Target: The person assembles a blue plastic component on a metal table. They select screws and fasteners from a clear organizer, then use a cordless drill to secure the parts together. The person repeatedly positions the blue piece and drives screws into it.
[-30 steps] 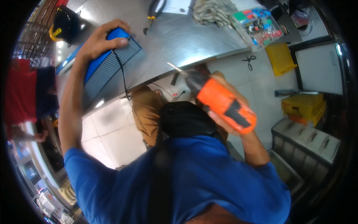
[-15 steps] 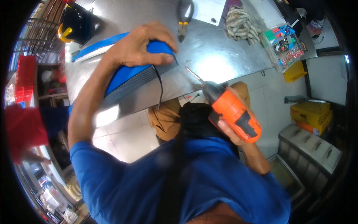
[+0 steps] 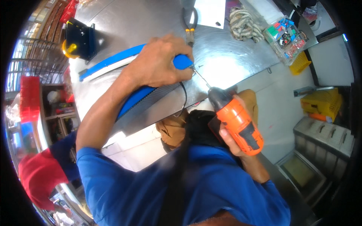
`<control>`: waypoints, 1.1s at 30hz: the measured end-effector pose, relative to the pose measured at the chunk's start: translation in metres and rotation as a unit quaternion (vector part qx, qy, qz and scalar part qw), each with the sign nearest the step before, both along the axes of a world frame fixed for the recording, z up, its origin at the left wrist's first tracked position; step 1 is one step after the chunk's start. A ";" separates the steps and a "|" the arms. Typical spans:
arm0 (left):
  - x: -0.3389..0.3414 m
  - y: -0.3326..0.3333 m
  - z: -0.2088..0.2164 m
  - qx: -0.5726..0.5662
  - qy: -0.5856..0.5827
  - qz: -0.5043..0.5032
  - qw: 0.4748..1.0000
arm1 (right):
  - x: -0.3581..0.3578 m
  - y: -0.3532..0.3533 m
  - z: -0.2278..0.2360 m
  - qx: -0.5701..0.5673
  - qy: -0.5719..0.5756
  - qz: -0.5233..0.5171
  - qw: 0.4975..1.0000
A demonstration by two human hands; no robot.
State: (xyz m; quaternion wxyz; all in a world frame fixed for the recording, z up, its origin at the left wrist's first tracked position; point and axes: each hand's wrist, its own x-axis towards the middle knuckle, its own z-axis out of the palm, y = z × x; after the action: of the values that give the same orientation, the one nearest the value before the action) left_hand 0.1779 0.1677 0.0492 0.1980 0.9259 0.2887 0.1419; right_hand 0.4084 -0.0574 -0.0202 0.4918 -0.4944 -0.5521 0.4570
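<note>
Metal table (image 3: pixel 226 71): bears every part of the work
Blue panel (image 3: pixel 143 94): flat on the table, long axis upper-right to lower-left, near corner under the left hand
Orange drill (image 3: pixel 239 122): lower right of that corner, bit aimed up-left at it, tip just beside the fingers
Left hand (image 3: pixel 160 66): clamped over the corner — the nearer hand
Right hand (image 3: pixel 235 141): clenched round the drill grip — set back along the bit line

blue panel (image 3: pixel 139 98) partly under left hand (image 3: pixel 160 66), bit tip hidden
</note>
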 end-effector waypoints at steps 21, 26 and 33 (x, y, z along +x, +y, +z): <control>0.006 -0.009 0.002 0.036 0.033 0.017 0.999 | -0.035 -0.008 0.015 -0.075 0.151 -0.063 0.984; 0.006 -0.009 0.001 0.043 0.039 0.027 0.998 | -0.028 0.003 0.008 -0.033 0.058 -0.050 0.997; 0.009 -0.009 0.001 0.038 0.069 0.031 0.996 | -0.039 -0.010 0.017 -0.144 0.224 -0.012 0.964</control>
State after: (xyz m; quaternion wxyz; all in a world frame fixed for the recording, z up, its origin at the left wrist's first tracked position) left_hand 0.1866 0.1590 0.0505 0.1378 0.9309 0.3248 0.0951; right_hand 0.3697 -0.0676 -0.0031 0.5321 -0.4515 -0.3502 0.6248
